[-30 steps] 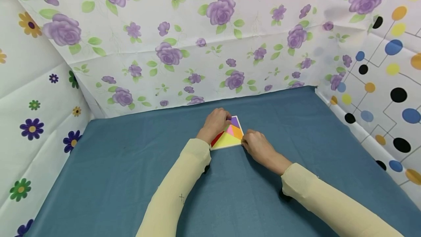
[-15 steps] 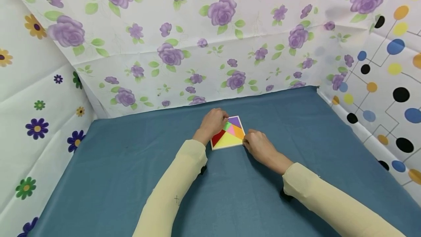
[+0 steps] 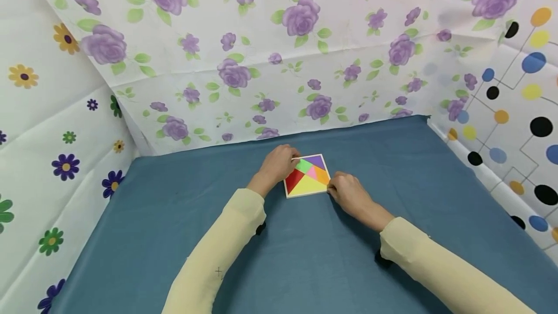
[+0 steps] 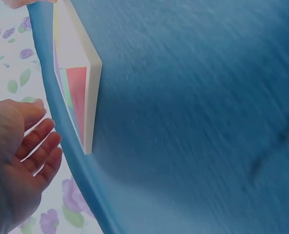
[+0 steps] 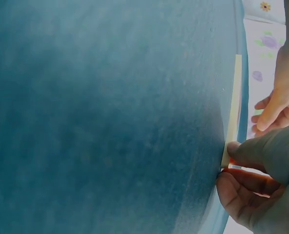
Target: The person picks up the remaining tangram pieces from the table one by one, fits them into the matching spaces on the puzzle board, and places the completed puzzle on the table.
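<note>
A square tangram puzzle (image 3: 307,186) lies in a white-rimmed tray near the far side of the table, its red, green, purple, pink, orange and yellow pieces fitted together. My right hand (image 3: 352,195) pinches the tray's near right corner; in the right wrist view the thumb (image 5: 242,150) is on the edge, with a curled finger below. My left hand (image 3: 274,166) is over the tray's far left corner in the head view. From the left wrist view, the left fingers (image 4: 43,146) are loosely bent and apart from the tangram (image 4: 77,97), holding nothing.
A blue cloth (image 3: 183,236) covers the table. Behind it stands a white wall sheet with purple roses (image 3: 235,74). A flowered sheet (image 3: 65,166) borders the left side and a dotted sheet (image 3: 501,117) the right.
My left hand has drawn back leftward from over the tangram, uncovering the red and green pieces. The right hand stays at its corner. The head view has shifted slightly.
</note>
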Motion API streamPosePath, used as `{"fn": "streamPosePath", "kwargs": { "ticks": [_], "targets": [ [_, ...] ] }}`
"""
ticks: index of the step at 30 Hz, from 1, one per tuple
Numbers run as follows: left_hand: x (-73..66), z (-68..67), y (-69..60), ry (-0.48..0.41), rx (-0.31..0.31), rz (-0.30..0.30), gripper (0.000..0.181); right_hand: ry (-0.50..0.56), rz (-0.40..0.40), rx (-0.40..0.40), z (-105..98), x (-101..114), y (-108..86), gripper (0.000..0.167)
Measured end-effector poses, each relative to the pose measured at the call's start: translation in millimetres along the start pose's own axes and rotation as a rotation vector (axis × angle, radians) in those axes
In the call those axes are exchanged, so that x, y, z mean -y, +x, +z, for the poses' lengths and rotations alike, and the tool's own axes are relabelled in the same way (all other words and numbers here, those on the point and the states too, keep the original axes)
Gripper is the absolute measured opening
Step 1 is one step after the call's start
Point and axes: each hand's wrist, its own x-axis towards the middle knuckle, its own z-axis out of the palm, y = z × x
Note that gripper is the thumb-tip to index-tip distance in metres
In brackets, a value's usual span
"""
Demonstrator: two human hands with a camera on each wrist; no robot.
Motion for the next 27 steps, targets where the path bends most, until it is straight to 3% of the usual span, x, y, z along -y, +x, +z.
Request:
{"fn": "streamPosePath", "kwargs": {
  "ticks": [8,18,27],
  "targets": [
    [4.3,-10.2,-10.3,0.027,0.022,-0.017,0.032,-0.046,-0.003,0.026,0.4,-0.1,4.4,0.012],
    [16.3,-19.0,-30.7,0.058,0.029,-0.026,0.045,-0.017,-0.006,0.046,1.1,-4.2,6.1,0.019],
    [26.3,-26.7,-53.0,0.093,0.069,-0.105,0.061,0.004,0.004,0.071,-2.9,-6.9,5.0,0.019]
  ]
}}
